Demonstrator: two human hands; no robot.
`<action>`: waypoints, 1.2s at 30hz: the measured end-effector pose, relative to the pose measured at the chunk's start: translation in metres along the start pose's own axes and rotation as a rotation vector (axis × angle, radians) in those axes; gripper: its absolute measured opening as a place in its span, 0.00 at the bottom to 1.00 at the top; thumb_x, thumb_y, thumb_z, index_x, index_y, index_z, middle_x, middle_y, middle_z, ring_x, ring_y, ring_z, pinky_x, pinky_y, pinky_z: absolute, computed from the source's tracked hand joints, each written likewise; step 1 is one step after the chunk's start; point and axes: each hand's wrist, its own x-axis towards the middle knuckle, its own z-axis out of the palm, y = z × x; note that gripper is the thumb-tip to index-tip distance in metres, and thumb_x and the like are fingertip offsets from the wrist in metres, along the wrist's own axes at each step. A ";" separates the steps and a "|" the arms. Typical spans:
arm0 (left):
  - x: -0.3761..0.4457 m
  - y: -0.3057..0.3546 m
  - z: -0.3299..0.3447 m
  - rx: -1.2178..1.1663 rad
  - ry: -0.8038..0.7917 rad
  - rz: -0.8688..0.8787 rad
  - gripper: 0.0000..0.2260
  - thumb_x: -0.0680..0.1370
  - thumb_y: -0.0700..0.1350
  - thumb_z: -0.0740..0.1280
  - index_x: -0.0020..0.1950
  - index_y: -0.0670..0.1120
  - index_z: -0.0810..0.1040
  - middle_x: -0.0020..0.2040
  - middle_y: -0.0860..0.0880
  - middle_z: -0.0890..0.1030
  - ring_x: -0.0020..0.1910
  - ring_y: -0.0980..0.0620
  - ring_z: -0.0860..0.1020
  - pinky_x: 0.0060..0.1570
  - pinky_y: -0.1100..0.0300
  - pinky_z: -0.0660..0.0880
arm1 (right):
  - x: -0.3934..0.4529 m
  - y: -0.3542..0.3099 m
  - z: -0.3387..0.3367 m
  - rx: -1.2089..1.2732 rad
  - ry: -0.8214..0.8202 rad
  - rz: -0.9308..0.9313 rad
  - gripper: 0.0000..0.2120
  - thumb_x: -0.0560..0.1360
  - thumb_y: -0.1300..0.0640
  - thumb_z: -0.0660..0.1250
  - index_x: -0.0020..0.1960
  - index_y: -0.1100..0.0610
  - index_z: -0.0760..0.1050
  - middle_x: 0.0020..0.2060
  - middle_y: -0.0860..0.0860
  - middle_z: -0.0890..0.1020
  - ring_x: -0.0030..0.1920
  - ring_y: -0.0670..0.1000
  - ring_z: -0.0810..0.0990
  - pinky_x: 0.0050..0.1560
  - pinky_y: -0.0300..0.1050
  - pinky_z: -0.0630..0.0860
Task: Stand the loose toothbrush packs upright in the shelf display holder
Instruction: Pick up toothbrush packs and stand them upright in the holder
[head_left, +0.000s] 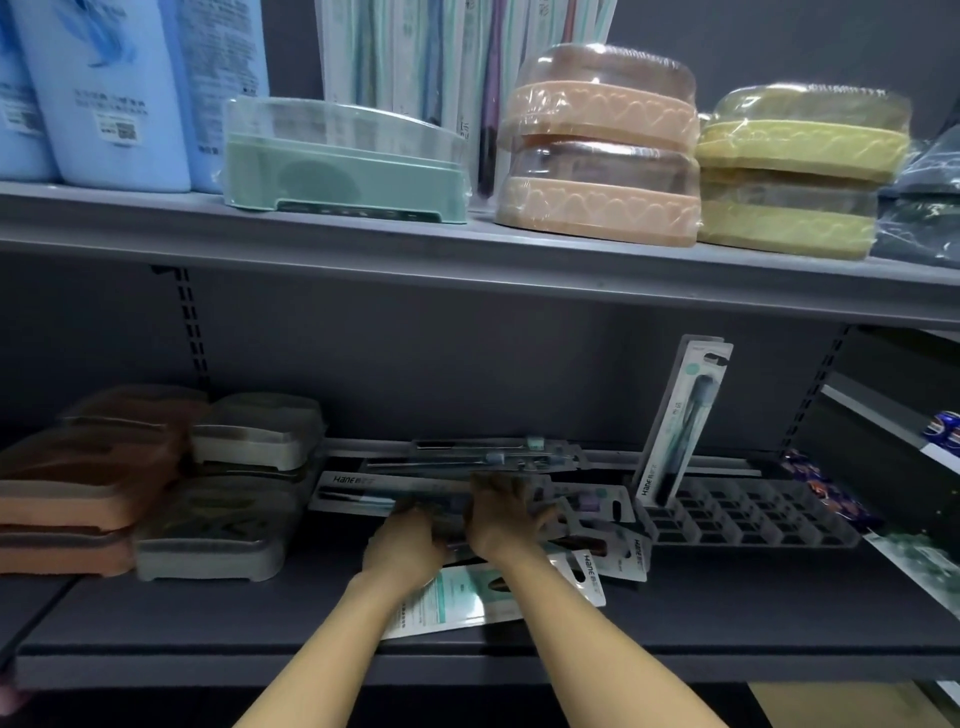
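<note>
On the lower shelf (208, 618), at the far left, stacked soap boxes (156, 483) in brown and grey are sitting in blurred piles. Just right of them, loose toothbrush packs (395, 488) are lying flat in an untidy heap, some overlapping toward the back wall. I am reaching into that heap with both arms. My left hand (402, 540) is resting on the packs with fingers bent over them; motion blur is keeping me from telling whether it is actually gripping one. My right hand (506, 512) is lying just beside it, fingers curling down onto the top packs, and I cannot tell if it is pinching anything either. One pack with a teal label (452, 597) is lying under my forearms, near the shelf's front edge. Further right, the dark display holder (753, 519), a grid of small slots, is sitting on the same shelf, and a single upright pack (685, 421) is standing in its left end, leaning slightly. Above, the upper shelf (467, 260) is carrying blue bottles (104, 88), a green box (343, 161), and wrapped peach (602, 145) and yellow containers (800, 171).
</note>
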 end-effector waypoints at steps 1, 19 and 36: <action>0.003 -0.001 0.001 0.006 -0.007 -0.007 0.18 0.73 0.44 0.60 0.62 0.46 0.75 0.65 0.45 0.74 0.59 0.46 0.76 0.57 0.55 0.75 | 0.001 0.000 0.001 -0.015 0.007 0.005 0.26 0.76 0.64 0.57 0.72 0.50 0.60 0.74 0.54 0.57 0.75 0.60 0.48 0.64 0.78 0.39; 0.006 0.022 -0.012 0.052 0.166 0.054 0.32 0.78 0.46 0.61 0.76 0.52 0.46 0.78 0.48 0.44 0.77 0.47 0.51 0.71 0.52 0.63 | -0.012 0.023 -0.046 0.897 0.209 -0.159 0.18 0.70 0.67 0.69 0.60 0.58 0.74 0.52 0.49 0.76 0.55 0.48 0.75 0.55 0.43 0.75; -0.023 0.138 -0.031 -0.198 0.258 0.332 0.17 0.72 0.52 0.68 0.58 0.46 0.74 0.55 0.43 0.81 0.54 0.40 0.79 0.49 0.51 0.77 | -0.069 0.079 -0.105 1.427 0.342 0.050 0.17 0.72 0.56 0.67 0.58 0.60 0.73 0.50 0.60 0.81 0.52 0.61 0.81 0.44 0.55 0.78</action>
